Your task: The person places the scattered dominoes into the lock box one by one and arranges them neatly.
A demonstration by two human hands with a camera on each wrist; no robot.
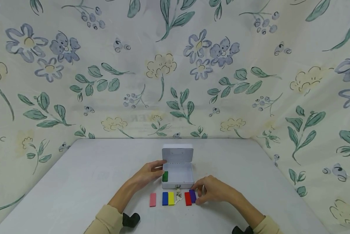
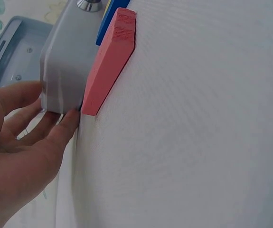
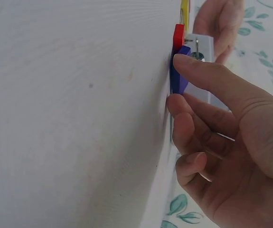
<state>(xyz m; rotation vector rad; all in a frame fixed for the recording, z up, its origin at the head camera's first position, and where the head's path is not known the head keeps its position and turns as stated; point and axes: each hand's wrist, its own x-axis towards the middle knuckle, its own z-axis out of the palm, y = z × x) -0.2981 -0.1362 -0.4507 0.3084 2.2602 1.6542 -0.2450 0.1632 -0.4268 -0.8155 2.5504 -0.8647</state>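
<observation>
A white metal box (image 1: 177,186) stands with its lid (image 1: 177,155) raised. Its front carries a lock with keys (image 1: 178,196) hanging from it. My left hand (image 1: 148,175) touches the box's left side, its fingers fairly straight. A green block (image 1: 165,176) lies inside the box at the left, close to the left thumb. In front of the box on the right, my right hand (image 1: 214,189) pinches a purple block (image 3: 180,76) between thumb and index finger, the other fingers loosely bent. The purple block is slightly turned beside a red block (image 1: 187,199).
Left of the keys lie a yellow block (image 1: 171,199) and a blue block (image 1: 165,199), side by side. Farther left is a pink block (image 2: 110,61). All rest on the white table (image 1: 110,152), which has a floral cloth (image 1: 163,81) behind and around it.
</observation>
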